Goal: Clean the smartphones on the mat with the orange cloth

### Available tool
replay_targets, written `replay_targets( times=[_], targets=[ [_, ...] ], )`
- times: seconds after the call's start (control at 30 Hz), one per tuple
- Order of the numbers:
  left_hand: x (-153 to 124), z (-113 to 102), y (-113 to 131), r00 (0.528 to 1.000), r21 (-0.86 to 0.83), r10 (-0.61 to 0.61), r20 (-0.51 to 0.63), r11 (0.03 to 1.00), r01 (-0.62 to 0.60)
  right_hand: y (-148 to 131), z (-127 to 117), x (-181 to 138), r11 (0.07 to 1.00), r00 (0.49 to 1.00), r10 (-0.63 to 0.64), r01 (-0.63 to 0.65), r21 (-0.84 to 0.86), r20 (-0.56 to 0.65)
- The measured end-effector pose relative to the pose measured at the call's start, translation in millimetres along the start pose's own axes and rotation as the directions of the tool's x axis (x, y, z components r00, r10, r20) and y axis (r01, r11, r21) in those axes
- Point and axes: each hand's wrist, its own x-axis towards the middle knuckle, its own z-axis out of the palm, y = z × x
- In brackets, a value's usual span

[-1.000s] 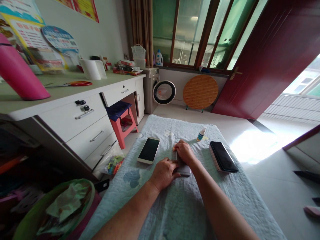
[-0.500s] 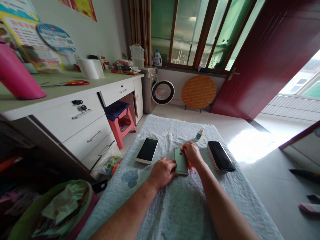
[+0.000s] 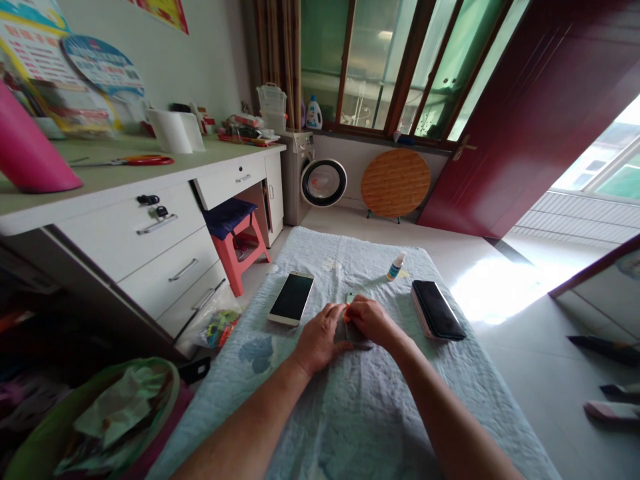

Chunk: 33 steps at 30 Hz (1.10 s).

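Note:
A grey smartphone (image 3: 356, 339) lies back up on the cloth-covered table, mostly hidden beneath my hands. My left hand (image 3: 319, 337) grips its left side, thumb near the lower edge. Across the phone's upper part, my right hand (image 3: 373, 320) has its fingers bunched around a small orange cloth (image 3: 346, 312), pressed to the phone's back near the left edge. To the left rests a white-framed smartphone (image 3: 291, 299) with a dark screen. On the right is a black phone (image 3: 438, 310) on top of a pinkish item. A small spray bottle (image 3: 396, 266) stands beyond my right hand.
A light blue quilted cloth (image 3: 330, 413) covers the table. At the left stand a white desk (image 3: 150, 240) and a pink stool (image 3: 240, 257). A bin (image 3: 170, 400) sits at the lower left. Behind are a washing machine (image 3: 300, 177) with its door open and a round wooden tabletop (image 3: 395, 183).
My right hand has moved left across the phone with the orange cloth, from its right edge toward its left edge. My left hand stays beside the phone, its fingers now raised more upright.

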Motion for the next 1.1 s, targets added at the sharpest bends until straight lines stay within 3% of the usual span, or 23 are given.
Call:
replay_targets(
  times=[0.23, 0.3, 0.5, 0.67, 0.97, 1.1],
  targets=[
    [1, -2, -1, 0.999, 0.013, -0.018, 0.038, 1.0, 0.017, -12, -4, -23, 0.996, 0.987, -0.027, 0.013, 0.086, 0.156],
    [2, -1, -1, 0.999, 0.008, -0.002, 0.04, 1.0, 0.002, -8, -2, -23, 0.998, 0.994, -0.002, -0.006, 0.07, 0.111],
    [1, 3, -6, 0.999, 0.024, 0.027, 0.022, 0.999, -0.028, 17, 8, -10, 0.985, 0.977, 0.078, -0.106, -0.135, -0.197],
    [0, 4, -8, 0.999, 0.018, 0.029, 0.014, 0.999, -0.029, 26, 8, -5, 0.969, 0.961, 0.09, -0.145, -0.201, -0.261],
    [2, 2, -7, 0.998, -0.028, 0.05, 0.032, 0.998, -0.049, 6, 5, -21, 0.999, 0.997, -0.029, 0.028, -0.02, -0.066],
    [3, 0, -7, 0.997, -0.021, 0.057, 0.051, 0.998, -0.056, -5, 4, -30, 1.0, 0.998, 0.017, -0.018, 0.019, 0.055]
  ],
)
